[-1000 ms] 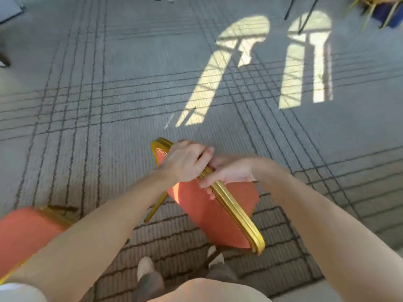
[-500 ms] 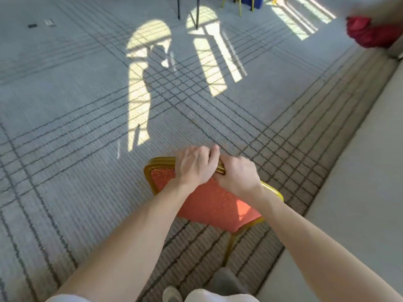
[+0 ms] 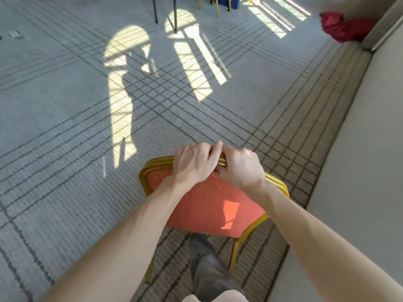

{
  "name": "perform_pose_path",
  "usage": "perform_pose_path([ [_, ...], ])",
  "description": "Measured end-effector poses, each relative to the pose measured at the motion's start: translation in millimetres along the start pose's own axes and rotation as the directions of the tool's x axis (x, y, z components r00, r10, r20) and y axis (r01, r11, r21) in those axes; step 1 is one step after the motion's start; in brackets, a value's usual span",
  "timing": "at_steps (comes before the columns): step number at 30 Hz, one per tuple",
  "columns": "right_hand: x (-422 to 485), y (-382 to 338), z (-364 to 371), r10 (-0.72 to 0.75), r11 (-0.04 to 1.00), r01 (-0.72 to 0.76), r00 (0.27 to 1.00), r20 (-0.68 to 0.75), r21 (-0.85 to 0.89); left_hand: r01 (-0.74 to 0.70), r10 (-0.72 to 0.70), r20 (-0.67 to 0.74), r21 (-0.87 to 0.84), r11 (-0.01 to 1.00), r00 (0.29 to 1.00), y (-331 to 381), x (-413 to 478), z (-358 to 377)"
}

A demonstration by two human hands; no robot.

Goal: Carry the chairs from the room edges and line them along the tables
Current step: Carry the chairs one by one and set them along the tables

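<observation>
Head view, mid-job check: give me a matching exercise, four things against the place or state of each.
Things:
1. chair
2. red cloth
3. black legs
4. left hand

Places or states:
A. far top right corner of the view
B. top centre, beside the arched sun patches
C. holds the chair's top edge, touching the right hand
D. near centre, orange back in a gold frame

Pairs: 1-D, 2-A, 3-B, 4-C.
</observation>
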State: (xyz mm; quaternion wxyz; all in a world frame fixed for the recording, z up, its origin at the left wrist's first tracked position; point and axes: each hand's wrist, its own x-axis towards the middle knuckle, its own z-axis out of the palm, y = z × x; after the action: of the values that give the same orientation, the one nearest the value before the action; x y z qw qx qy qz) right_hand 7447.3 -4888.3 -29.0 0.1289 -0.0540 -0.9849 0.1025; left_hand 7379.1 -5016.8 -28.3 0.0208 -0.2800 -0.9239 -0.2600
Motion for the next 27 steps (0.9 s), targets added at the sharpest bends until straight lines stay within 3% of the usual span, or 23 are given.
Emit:
perform_pose_path([
  [6,91.7,55.7,10.8,-0.022,1.0,0.022,1.0,-0.01,0.018,0.062,-0.057,-0.062,0.069,0.996,0.996,6.7,105.7,21.6],
  [11,181.9,101.5,16.2,-0.002,1.0,0.002,0.993,0.116,0.001,0.088,-0.087,-0.013,0.074,0.993,0.996,7.6,204.1,36.7],
  [15,240.9,134.8,18.5,-0.011,1.0,0.014,0.985,0.172,-0.013,0.022,-0.022,0.0,0.08,0.997,1.0,9.3,268.2,43.6],
  [27,353.2,178.1,23.9,-0.151,0.987,0.146,0.984,-0.093,-0.061,-0.145,0.157,-0.165,0.078,0.986,0.974,-15.7,394.4,48.6],
])
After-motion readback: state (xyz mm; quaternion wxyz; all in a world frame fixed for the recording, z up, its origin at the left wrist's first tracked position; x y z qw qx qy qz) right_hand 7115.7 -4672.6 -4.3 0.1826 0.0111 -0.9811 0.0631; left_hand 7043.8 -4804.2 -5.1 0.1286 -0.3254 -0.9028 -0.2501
